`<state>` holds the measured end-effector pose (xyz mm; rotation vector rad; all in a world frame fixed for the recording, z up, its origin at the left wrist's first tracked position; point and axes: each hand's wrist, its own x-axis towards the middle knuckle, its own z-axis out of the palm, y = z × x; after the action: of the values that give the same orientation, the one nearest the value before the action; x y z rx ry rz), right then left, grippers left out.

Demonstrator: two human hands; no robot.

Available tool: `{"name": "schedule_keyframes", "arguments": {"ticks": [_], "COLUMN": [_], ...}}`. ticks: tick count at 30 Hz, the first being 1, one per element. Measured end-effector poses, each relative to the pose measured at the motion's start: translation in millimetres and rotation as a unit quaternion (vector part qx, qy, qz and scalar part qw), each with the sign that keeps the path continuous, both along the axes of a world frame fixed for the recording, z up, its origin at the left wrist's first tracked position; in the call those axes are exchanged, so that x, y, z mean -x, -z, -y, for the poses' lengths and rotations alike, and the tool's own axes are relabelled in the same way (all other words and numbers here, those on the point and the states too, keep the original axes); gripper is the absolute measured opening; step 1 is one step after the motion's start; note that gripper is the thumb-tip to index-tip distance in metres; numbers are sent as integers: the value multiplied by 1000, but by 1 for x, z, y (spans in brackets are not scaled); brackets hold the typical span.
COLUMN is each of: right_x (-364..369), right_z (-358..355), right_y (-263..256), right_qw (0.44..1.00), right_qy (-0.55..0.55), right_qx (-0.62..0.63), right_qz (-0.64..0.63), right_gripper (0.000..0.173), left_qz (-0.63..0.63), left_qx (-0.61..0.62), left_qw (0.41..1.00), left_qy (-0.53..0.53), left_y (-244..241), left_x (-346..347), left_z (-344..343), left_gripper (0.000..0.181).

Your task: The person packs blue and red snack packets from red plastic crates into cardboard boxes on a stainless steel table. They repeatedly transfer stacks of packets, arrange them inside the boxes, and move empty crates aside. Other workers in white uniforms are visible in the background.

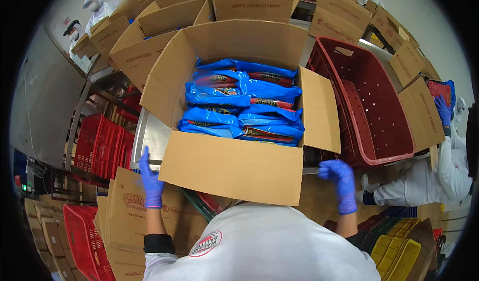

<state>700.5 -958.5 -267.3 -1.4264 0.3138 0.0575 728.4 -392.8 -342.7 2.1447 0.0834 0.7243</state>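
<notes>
In front of me stands an open cardboard box with its flaps spread outward. Inside, blue and red printed plastic packets are packed in two columns of several rows. My left hand, in a blue-purple glove, is raised beside the near flap's left edge, holding nothing, fingers extended. Beyond its fingertips is a bare strip of a metal tray or table top. My right hand, gloved alike, is off the box's near right corner with its fingers curled; nothing shows in it. Whether those fingers are fully closed is unclear.
A dark red perforated plastic crate stands right of the box. More open cartons crowd the far side. Flattened cartons and red crates are at left, yellow crates at lower right. A co-worker handles a packet at right.
</notes>
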Motion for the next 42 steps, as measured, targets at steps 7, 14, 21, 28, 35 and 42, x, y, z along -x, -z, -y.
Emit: {"name": "schedule_keyframes", "arguments": {"ticks": [7, 14, 21, 28, 35, 42], "right_x": [-62, -79, -94, -118, -264, -374], "right_z": [-79, -126, -47, -80, -52, 5], "right_y": [30, 5, 58, 97, 80, 46], "right_qw": [940, 914, 920, 891, 898, 945], "right_qy": [74, 203, 204, 273, 227, 171], "right_qx": [-144, -26, 113, 91, 87, -75], "right_qz": [299, 351, 315, 351, 367, 269], "right_gripper": [67, 65, 69, 87, 66, 69], "left_qz": [70, 42, 81, 106, 155, 208], "left_qx": [254, 434, 355, 247, 179, -103], "left_qw": [957, 890, 922, 960, 967, 971], "left_qy": [121, 130, 129, 83, 90, 50], "left_y": [-42, -42, -24, -45, -44, -36], "left_x": [-131, -132, -59, -116, -145, -205], "left_z": [54, 84, 155, 187, 232, 299], "left_gripper": [83, 80, 92, 121, 131, 142]}}
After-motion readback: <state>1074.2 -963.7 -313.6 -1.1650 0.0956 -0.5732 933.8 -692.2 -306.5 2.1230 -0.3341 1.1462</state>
